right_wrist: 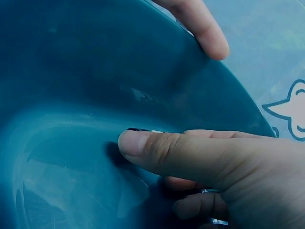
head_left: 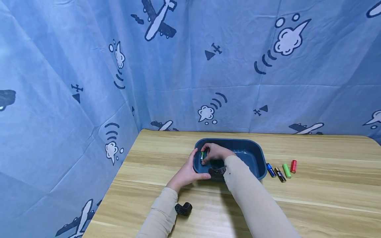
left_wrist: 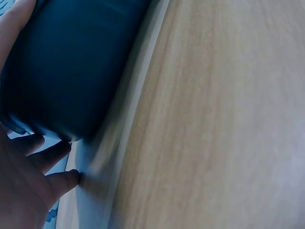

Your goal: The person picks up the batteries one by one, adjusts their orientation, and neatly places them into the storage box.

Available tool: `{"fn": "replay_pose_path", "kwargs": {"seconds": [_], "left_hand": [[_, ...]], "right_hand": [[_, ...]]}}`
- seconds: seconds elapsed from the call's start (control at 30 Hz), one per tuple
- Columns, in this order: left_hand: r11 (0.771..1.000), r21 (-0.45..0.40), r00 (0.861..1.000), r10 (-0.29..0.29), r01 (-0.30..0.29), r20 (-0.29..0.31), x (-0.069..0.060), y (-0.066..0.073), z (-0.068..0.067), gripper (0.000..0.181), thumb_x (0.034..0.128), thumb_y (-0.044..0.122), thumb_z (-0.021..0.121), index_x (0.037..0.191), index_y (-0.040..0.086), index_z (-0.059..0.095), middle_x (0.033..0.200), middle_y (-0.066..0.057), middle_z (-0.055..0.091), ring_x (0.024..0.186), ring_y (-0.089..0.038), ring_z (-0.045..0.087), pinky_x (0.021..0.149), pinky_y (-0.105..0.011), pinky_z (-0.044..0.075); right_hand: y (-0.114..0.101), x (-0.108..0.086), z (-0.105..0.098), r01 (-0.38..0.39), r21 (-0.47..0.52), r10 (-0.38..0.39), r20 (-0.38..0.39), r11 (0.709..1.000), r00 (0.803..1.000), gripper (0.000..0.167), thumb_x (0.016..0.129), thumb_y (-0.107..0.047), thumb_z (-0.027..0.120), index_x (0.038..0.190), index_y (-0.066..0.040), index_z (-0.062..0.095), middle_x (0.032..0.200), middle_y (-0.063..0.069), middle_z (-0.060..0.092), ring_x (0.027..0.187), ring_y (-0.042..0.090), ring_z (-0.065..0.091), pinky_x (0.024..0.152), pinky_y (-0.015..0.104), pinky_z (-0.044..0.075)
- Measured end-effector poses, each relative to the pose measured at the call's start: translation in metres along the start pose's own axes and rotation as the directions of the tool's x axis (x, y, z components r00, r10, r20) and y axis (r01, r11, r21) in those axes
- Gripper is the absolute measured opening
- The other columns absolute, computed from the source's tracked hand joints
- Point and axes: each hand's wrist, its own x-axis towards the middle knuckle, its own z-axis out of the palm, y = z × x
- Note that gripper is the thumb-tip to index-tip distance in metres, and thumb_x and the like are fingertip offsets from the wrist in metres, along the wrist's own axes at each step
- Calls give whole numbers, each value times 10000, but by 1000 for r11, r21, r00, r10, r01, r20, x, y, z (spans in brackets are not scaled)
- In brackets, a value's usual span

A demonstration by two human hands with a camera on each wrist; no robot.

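Inside the left end of a dark blue plastic basin [head_left: 251, 165], my right hand [head_left: 217, 152] pinches a green-and-black battery [head_left: 202, 157] between thumb and fingers. The right wrist view shows the thumb of that hand [right_wrist: 205, 157] low over the basin floor, hiding most of the battery. My left hand [head_left: 187, 170] grips the basin's left end from outside, its thumb at the near rim and its fingers along the end wall. In the left wrist view, fingertips [left_wrist: 56, 155] touch the basin's outer wall [left_wrist: 71, 71].
Right of the basin, a blue battery [head_left: 271, 170], a black battery [head_left: 280, 174], a light green battery [head_left: 286, 171] and a red battery [head_left: 293, 166] lie on the wooden table [head_left: 327, 191]. A blue patterned curtain [head_left: 232, 66] hangs behind and to the left.
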Motion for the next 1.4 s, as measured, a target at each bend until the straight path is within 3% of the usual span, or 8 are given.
{"fn": "replay_pose_path", "kwargs": {"seconds": [0.27,0.47,0.63,0.87,1.07,1.4], "left_hand": [[1000,-20,1000,2,-2,0,1,-1,3,1067,725,440,765,1492,235,52,1492,-156,212,1302,-279,322,1053,-451,278],[1000,9,1000,-9,9,-6,2,1,3,1056,735,426,762,1491,246,48,1499,-155,196,1315,-299,296,1050,-478,274],[999,16,1000,-29,29,-9,2,0,5,1069,715,468,763,1488,277,49,1504,-134,196,1326,-305,277,1045,-512,266],[999,5,998,-53,53,-25,2,1,6,1067,709,445,777,1487,290,64,1516,-103,176,1334,-298,261,1052,-519,244],[999,20,998,-41,42,-39,-2,0,2,1105,675,482,788,1487,292,62,1517,-116,169,1335,-314,261,1044,-520,258],[999,34,999,-28,29,-30,-1,1,5,1098,689,448,790,1488,275,57,1521,-122,150,1337,-327,253,1041,-527,260]], "right_hand": [[-3,-7,-9,2,-19,-1,40,1000,999,523,708,-144,812,1135,-55,523,798,70,561,686,180,517,628,276,431],[-14,-20,-35,63,-17,-62,48,998,997,514,783,-176,750,1210,-50,492,817,78,570,710,214,552,677,313,453],[-23,-40,-65,113,-51,-115,-42,992,992,482,839,-277,690,1252,-84,533,904,75,599,776,246,578,749,364,470],[-21,-77,-98,179,-138,-203,-179,974,963,407,865,-288,659,1221,-105,591,985,67,628,878,223,563,798,396,480],[2,-112,-126,171,-181,-213,-245,968,946,404,902,-276,611,1248,-72,561,1046,101,612,970,258,536,788,433,460],[87,-164,-148,26,-203,-94,-333,979,938,462,921,-320,575,1241,11,533,1056,166,595,982,329,536,755,456,468]]}}
